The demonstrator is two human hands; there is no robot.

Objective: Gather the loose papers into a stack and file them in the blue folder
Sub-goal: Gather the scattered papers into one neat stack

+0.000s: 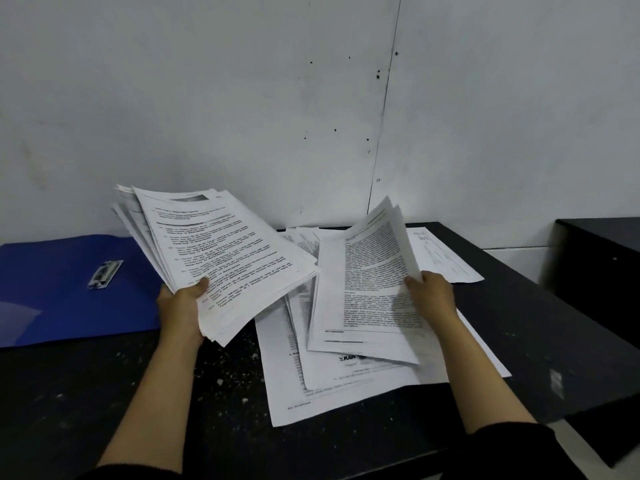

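Note:
My left hand (pixel 181 308) grips a thick stack of printed papers (pixel 225 251), raised and tilted above the table. My right hand (pixel 433 296) pinches a few printed sheets (pixel 374 278) by their right edge, lifted off the pile. More loose papers (pixel 311 386) lie spread on the dark table beneath and behind them, with one sheet (pixel 440 254) at the back right. The blue folder (pixel 62 299) lies open and flat at the left, its metal clip (pixel 105 274) showing, and its right part is hidden by the held stack.
The black table (pixel 173 410) is speckled with pale crumbs near its front. A grey wall (pixel 277 116) rises right behind it. A second dark table (pixel 602 271) stands apart at the right, with a gap between. The table's right edge runs diagonally.

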